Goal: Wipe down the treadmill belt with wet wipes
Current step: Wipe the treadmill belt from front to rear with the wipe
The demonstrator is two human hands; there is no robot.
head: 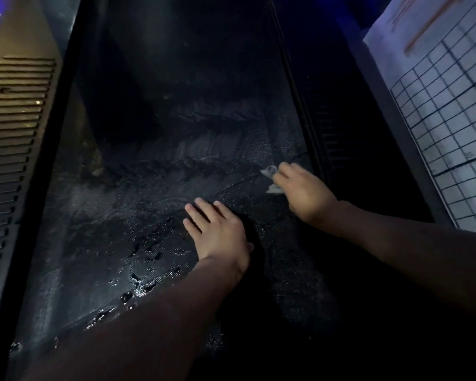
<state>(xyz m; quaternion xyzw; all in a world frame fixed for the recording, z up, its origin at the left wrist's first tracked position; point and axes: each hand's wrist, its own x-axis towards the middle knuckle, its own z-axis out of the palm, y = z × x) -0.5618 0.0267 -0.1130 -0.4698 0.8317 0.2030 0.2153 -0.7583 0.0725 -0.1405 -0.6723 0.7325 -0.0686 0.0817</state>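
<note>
The black treadmill belt (154,193) fills the middle of the head view, streaked with wet smears and shiny droplets. My left hand (217,229) lies flat on the belt near its middle, fingers straight and spread. To its right, my right hand (302,193) grips a crumpled, greyish wet wipe (271,178) and presses it on the belt close to the right edge. Only the wipe's front end shows past my fingers.
A ribbed side rail (14,138) runs along the belt's left edge, and a dark ribbed rail (330,138) along the right. Beyond the right rail stands a white wire grid panel (448,127). The far end of the belt is in deep shadow.
</note>
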